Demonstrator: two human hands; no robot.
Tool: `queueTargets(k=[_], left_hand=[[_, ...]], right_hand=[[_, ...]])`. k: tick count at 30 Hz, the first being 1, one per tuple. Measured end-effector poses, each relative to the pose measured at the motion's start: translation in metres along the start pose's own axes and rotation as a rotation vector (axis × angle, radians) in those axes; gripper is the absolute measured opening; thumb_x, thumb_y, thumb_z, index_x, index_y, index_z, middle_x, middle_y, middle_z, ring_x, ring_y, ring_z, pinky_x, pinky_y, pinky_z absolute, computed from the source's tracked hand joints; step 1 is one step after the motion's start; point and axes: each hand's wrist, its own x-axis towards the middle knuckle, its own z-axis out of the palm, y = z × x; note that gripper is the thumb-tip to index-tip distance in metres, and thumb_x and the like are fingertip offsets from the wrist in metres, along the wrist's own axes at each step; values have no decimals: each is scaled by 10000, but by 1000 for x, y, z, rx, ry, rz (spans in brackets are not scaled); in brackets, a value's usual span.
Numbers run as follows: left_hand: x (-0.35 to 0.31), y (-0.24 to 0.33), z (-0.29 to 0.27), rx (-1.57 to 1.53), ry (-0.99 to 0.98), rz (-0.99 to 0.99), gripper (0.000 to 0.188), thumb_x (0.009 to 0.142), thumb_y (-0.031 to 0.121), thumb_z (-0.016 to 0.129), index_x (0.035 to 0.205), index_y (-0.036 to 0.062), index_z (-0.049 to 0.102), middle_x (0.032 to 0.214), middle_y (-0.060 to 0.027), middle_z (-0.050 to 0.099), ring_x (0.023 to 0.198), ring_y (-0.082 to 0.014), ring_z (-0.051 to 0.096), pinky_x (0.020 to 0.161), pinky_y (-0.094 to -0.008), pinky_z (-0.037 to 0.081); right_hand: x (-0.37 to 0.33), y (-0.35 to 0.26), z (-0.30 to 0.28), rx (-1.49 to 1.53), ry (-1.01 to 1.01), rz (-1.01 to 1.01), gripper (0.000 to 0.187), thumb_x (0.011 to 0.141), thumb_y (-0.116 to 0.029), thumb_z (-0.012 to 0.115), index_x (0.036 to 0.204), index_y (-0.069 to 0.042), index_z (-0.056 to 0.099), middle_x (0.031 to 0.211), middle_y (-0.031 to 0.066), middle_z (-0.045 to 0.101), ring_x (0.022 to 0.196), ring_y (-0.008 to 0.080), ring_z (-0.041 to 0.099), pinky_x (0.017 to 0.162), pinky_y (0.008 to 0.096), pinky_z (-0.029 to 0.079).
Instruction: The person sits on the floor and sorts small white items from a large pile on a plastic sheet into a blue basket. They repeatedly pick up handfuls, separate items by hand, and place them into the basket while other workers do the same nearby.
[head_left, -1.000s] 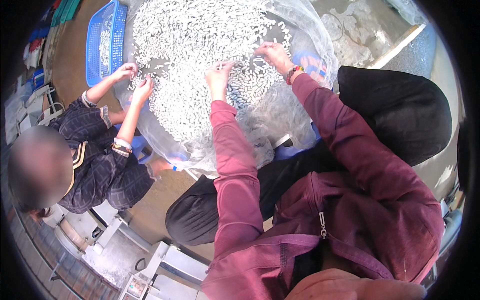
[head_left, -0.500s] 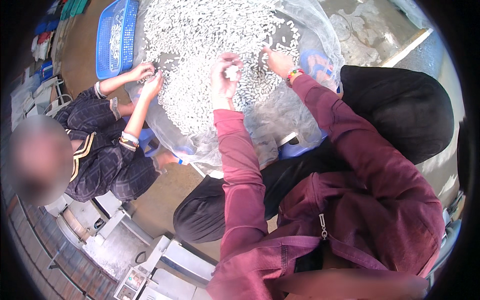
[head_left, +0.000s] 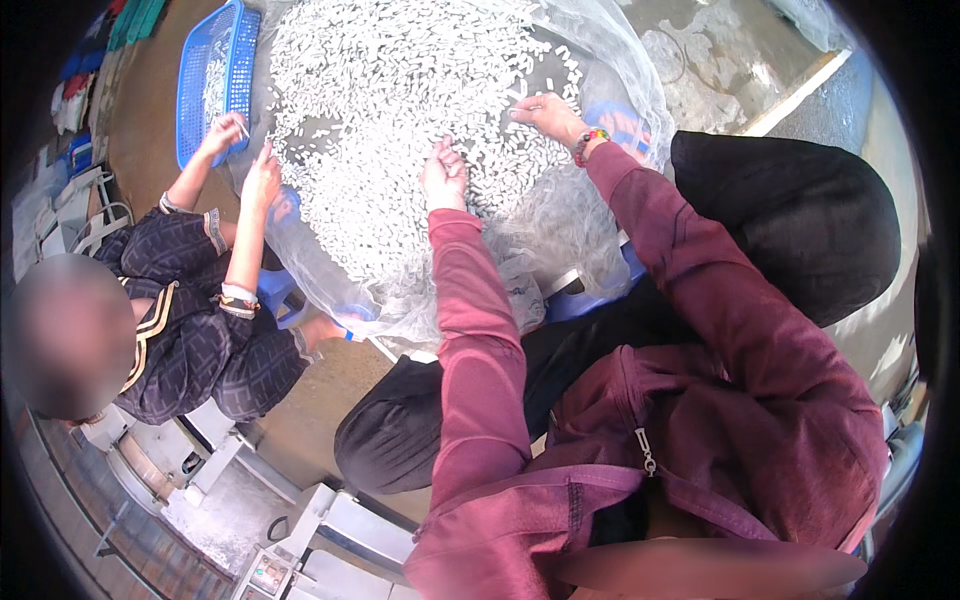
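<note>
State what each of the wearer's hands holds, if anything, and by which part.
Cannot tell for either: the bare left hand is curled, hiding any contents; the bare right hand is over white oblong pieces too small to show a grip.

The left hand (head_left: pixel 445 178), fingers curled, is over spread white pieces (head_left: pixel 365 205), with netting (head_left: pixel 575 228) bunched at their near edge; the right hand (head_left: pixel 550 116), bracelet (head_left: pixel 586 147) at its wrist, is farther right. At left, a co-worker (head_left: pixel 190 345) sits, hands near a blue basket (head_left: pixel 239 88) holding pieces
</note>
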Motion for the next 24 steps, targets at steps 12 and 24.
queueTargets(k=[12,24], left_hand=[[-59,29,18,1528,143,837,245,842,209,612,1033,68,672,728,-79,660,634,-159,595,595,-294,484],[-33,-15,18,2356,161,878,186,780,153,589,922,35,600,878,-196,644,839,-335,635,743,-431,491]], right_hand=[[-1,-59,-33,1256,-427,-84,176,861,-173,554,959,-27,560,859,78,580,698,146,541,462,211,393],[12,-50,-38,783,-604,-61,277,851,-294,532,936,-44,614,798,131,636,695,288,593,597,362,473]])
